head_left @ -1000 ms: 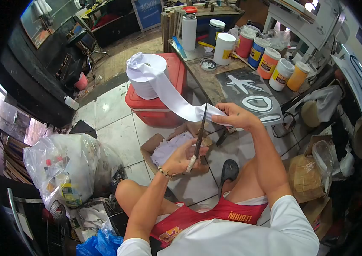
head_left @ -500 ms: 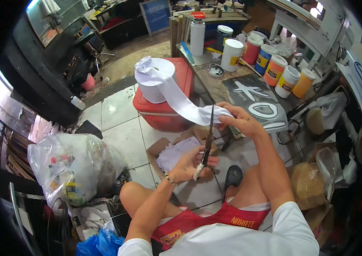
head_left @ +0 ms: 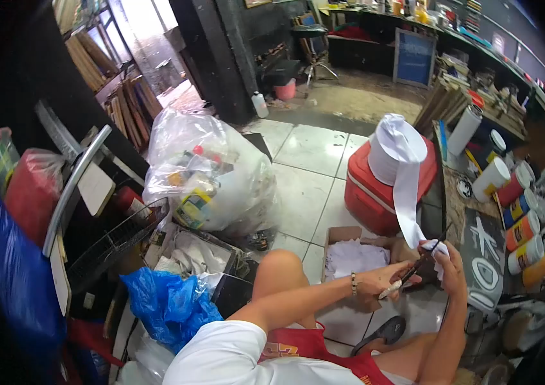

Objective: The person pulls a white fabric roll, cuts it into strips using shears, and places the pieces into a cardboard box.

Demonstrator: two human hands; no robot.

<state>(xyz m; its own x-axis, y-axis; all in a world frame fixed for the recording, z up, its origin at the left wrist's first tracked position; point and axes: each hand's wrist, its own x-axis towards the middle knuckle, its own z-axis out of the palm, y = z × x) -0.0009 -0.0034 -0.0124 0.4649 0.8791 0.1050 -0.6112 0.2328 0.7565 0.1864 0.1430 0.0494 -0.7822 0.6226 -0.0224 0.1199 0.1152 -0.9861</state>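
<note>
My left hand (head_left: pixel 376 281), with a bracelet at the wrist, is closed around dark scissors (head_left: pixel 424 258) whose handle is wrapped in white. Their long blades slant up and right, against the white cloth strip (head_left: pixel 406 204). My right hand (head_left: pixel 453 264) pinches the bunched lower end of that strip. From there the strip runs up to a large white roll (head_left: pixel 384 157) on top of a red cooler (head_left: pixel 365 200). Below the strip and beside my left hand, a cardboard box (head_left: pixel 334 236) holds white cloth pieces (head_left: pixel 357 258).
Paint jars (head_left: pixel 521 230) and a white-lettered black board (head_left: pixel 485 247) are on the bench at right. A clear bag of waste (head_left: pixel 214 167) stands on the tiles (head_left: pixel 304 176) at left. Nearer me lie a blue plastic bag (head_left: pixel 170 298) and a wire rack (head_left: pixel 115 240).
The head view has swung left, so the roll, cooler and both hands appear farther right. The scissors now slant more. My left hand's fingers have closed more around the handle.
</note>
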